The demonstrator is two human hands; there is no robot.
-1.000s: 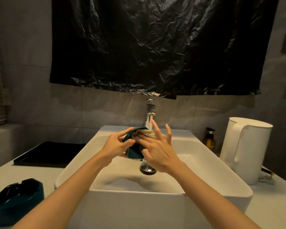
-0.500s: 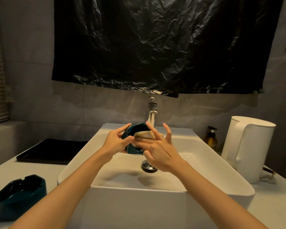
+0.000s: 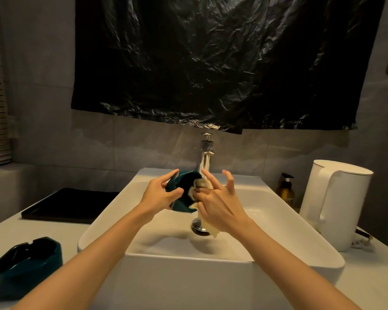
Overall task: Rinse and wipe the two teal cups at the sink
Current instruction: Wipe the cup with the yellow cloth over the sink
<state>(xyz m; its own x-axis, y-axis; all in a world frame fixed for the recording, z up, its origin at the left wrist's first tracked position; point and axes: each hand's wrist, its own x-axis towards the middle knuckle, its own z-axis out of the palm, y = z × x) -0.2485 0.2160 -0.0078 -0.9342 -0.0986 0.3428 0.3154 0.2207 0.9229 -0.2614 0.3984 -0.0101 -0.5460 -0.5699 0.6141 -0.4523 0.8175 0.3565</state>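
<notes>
Wiping step, cup 1 of 2. Left hand (image 3: 158, 196) grips the cup (image 3: 181, 207) just in front of the tap (image 3: 205, 161), over the sink (image 3: 188, 256). Cup is tipped on its side w/ mouth facing right; thumb lies across the near rim, forefinger over the top edge. Right hand (image 3: 221, 205) has a couple of fingers bent onto the cloth (image 3: 202, 184), pushing it into the cup's mouth. Its other fingers are lifted & spread; thumb hidden. Cloth's tail hangs below that hand, towards the drain (image 3: 198, 229) under the tap. No water stream visible at the tap.

To do it well, imo:
- Left hand turns the cup bit by bit while the cloth sweeps inside wall, then bottom, then rim & outside, so no strip gets missed.
- More fingers behind the cloth = more contact; fingertips alone cover a narrow track.
- Bunch up the hanging tail, else it drags in the basin & soaks.
- Cup looks glazed & prob wet, so slippery: hold it low over the sink, grip firm, don't knock it on the tap right behind.

Second cup (image 3: 25, 265) sits on the counter far left of the tap, nearer the camera, in neither hand, so prob next. Tray (image 3: 72, 204) is left of the tap, soap bottle (image 3: 286, 190) & kettle (image 3: 336, 204) right of it: not needed now.
</notes>
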